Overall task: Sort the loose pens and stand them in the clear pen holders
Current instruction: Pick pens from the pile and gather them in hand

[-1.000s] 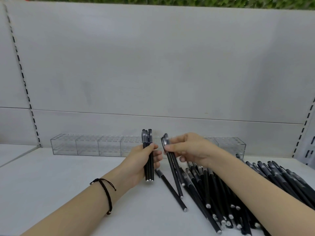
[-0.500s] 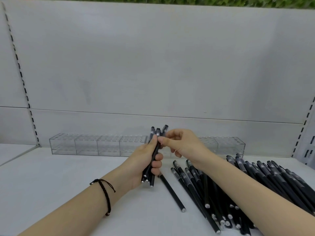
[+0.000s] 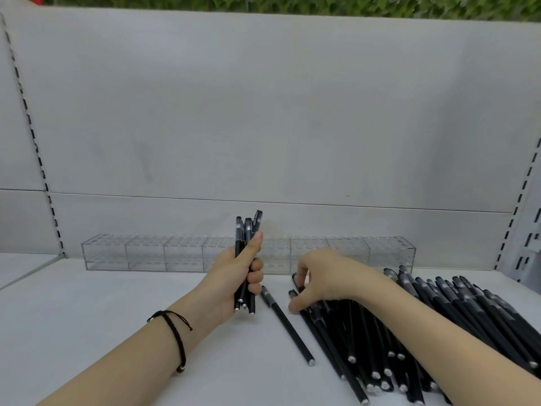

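Observation:
My left hand [image 3: 238, 276] grips an upright bundle of several black pens [image 3: 247, 230], thumb pressed along them. My right hand [image 3: 328, 276] reaches down onto the pile of loose black pens [image 3: 439, 317] lying on the white shelf, fingers curled over the caps of the pile's leftmost pens; whether it holds one I cannot tell. One single pen [image 3: 285, 320] lies apart between the hands. A row of clear pen holders [image 3: 146, 253] runs along the back of the shelf, with no pens standing in them.
A white back panel [image 3: 263, 112] rises behind the holders, with slotted uprights at both sides. Bare white shelf surface [image 3: 87, 317] spreads left of my left arm. A black cord bracelet circles my left wrist.
My right hand let go of the pens it passed into the left hand's bundle and dropped down to the pile. The left hand straightened its bundle upright.

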`<state>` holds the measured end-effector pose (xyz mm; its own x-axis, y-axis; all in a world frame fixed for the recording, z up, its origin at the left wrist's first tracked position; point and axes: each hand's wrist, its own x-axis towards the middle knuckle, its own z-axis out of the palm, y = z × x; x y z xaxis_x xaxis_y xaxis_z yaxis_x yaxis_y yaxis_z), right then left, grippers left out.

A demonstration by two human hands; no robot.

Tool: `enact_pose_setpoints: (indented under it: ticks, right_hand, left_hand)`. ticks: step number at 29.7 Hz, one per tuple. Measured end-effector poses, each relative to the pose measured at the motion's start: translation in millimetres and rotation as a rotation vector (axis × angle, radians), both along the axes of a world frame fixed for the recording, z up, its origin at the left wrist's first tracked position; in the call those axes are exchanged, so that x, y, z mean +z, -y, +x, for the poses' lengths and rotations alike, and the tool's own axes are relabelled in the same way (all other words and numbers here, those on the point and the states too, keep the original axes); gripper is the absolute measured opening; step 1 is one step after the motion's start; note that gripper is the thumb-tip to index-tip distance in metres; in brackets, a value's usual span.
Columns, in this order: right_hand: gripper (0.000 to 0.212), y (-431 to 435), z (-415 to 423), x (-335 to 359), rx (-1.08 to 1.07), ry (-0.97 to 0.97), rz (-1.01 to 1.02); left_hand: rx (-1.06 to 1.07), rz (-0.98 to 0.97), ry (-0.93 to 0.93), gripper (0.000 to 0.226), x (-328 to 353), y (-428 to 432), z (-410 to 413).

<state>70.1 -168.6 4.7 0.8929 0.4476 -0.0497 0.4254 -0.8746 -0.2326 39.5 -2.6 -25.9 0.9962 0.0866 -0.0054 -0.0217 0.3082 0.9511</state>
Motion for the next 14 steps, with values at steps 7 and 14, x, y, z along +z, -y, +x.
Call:
enact_pose_setpoints:
  ticks: [7, 14]
  right_hand:
    - [0.032, -7.9, 10.1, -10.4, -0.007, 0.054, 0.236]
    - [0.013, -3.4, 8.4, 6.6, -0.008, -0.234, 0.928]
  left_hand:
    - [0.022, 0.018, -0.003, 0.033, 0.7, -1.4, -0.5]
    - [-0.067, 0.021, -0.072, 0.023, 1.0, 3.5, -6.3]
